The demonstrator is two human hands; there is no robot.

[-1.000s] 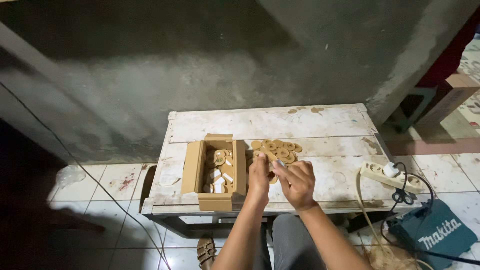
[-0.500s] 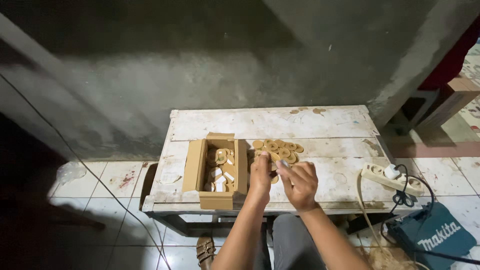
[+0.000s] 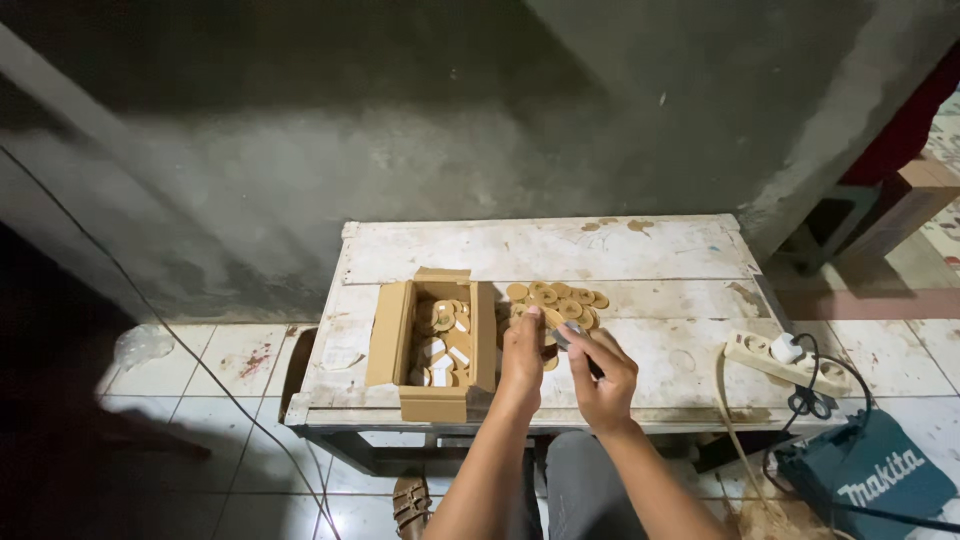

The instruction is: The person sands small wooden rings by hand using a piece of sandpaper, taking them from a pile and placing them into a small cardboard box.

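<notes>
Both hands work over the front half of a white-painted, scuffed wooden worktop [image 3: 620, 250] that stands against a grey concrete wall.

The left hand [image 3: 522, 358] is raised with its fingers drawn together, the fingertips at the near edge of a pile of wooden discs [image 3: 560, 300]. It appears to pinch 1 small piece, but the piece itself is too small to make out.

The right hand [image 3: 600, 375] is curled narrow around a slim grey tool [image 3: 570, 335], whose tip points toward the left fingertips.

The wooden discs are flat, round and light tan; several have a centre hole, like washers. They lie in a loose, overlapping cluster on the worktop, just right of the cardboard box [image 3: 432, 335] and just beyond the hands.

The cardboard box is brown, open-topped with flaps folded out, and contains more tan discs mixed with small white pieces.

At the right end of the worktop lies a white power strip [image 3: 765, 355] with a plug inserted. A teal tool case [image 3: 865, 475] sits on the tiled floor below it.
</notes>
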